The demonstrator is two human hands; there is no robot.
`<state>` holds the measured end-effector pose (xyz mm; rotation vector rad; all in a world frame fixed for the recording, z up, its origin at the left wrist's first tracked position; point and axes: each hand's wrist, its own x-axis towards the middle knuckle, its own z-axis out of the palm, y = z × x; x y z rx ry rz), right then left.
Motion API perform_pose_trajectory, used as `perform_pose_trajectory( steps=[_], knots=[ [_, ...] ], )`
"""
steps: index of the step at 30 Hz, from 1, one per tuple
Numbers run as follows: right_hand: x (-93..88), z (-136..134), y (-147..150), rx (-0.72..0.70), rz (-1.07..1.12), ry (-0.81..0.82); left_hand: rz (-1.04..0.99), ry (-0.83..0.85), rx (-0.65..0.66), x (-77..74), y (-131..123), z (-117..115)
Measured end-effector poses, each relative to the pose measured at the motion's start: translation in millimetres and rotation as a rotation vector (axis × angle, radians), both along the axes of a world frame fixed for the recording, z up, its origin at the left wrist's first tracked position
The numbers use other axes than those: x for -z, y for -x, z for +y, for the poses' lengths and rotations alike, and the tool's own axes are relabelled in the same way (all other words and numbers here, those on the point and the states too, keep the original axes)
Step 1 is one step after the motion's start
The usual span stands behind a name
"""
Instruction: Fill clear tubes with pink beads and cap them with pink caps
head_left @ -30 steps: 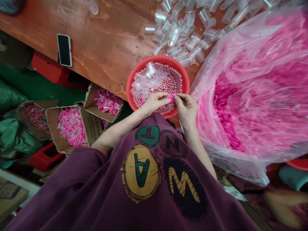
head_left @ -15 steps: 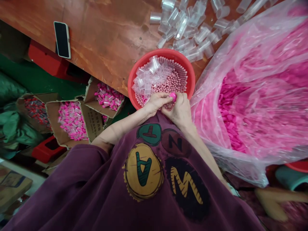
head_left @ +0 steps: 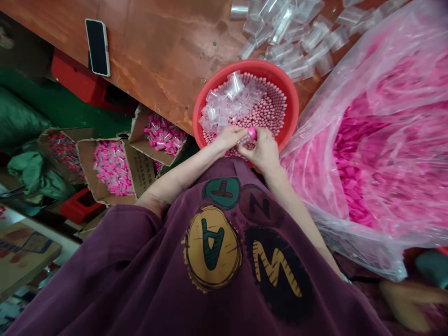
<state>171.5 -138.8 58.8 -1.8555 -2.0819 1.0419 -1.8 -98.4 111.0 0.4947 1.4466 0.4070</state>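
My left hand [head_left: 229, 138] and my right hand [head_left: 263, 150] meet at the near rim of a red basin [head_left: 293, 95]. Between their fingertips they pinch a small pink cap [head_left: 252, 133], which looks pressed onto a clear tube that the fingers mostly hide. The basin holds many small pink beads [head_left: 271, 109] and a heap of clear plastic tubes [head_left: 229, 100]. Both hands are closed.
Loose clear tubes [head_left: 292, 35] lie on the brown wooden table [head_left: 164, 51] behind the basin. A big clear bag of pink caps [head_left: 381, 140] fills the right. A phone [head_left: 98, 46] lies near the table's left edge. Cardboard boxes of capped tubes [head_left: 112, 168] stand below on the left.
The hands have drawn closer together over the pink cap, the right hand closing round it. The view has shifted, so the basin sits higher and further right.
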Motion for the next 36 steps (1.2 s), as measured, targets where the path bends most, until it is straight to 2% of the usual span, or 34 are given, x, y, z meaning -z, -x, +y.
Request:
perform_pose_trajectory(
  steps=[4,7,11,14,16,20,23,25,27,29,32,34,36],
  knots=[
    [6.2,30,-11,-0.012,-0.038,-0.032,0.265,-0.227,0.163,6.6,55,14],
    [1.0,32,-2,-0.105,-0.146,0.003,0.401,-0.337,0.435,6.9,76,-1],
    [1.3,14,35,-0.442,-0.150,0.107,0.590,-0.330,0.782,9.2,64,-33],
    [9.9,8,52,-0.495,-0.158,0.128,0.735,-0.311,0.915,14.0,47,-44],
    [14.7,8,50,-0.491,-0.143,0.113,0.771,-0.304,0.954,17.0,42,-44],
    [14.6,2,27,-0.381,-0.003,0.038,0.684,-0.427,0.964,17.5,49,-35],
    [10.3,-4,6,-0.340,0.182,0.137,0.544,-0.466,1.001,13.1,63,-31],
    [7.5,-2,-12,-0.327,0.246,0.174,0.500,-0.447,0.972,9.5,78,-31],
    [4.6,11,-33,-0.258,0.252,0.133,0.471,-0.396,0.825,6.3,93,-31],
    [1.8,30,-51,-0.136,0.238,0.041,0.372,-0.311,0.596,4.1,104,-29],
    [-2.3,55,-60,0.022,0.178,-0.115,0.142,-0.200,0.333,4.6,97,-24],
    [-4.9,58,-50,0.064,0.182,-0.103,0.048,-0.152,0.284,7.7,80,-19],
    [-5.9,47,-33,0.049,0.270,0.033,-0.006,-0.118,0.314,12.0,60,-15]
  ],
)
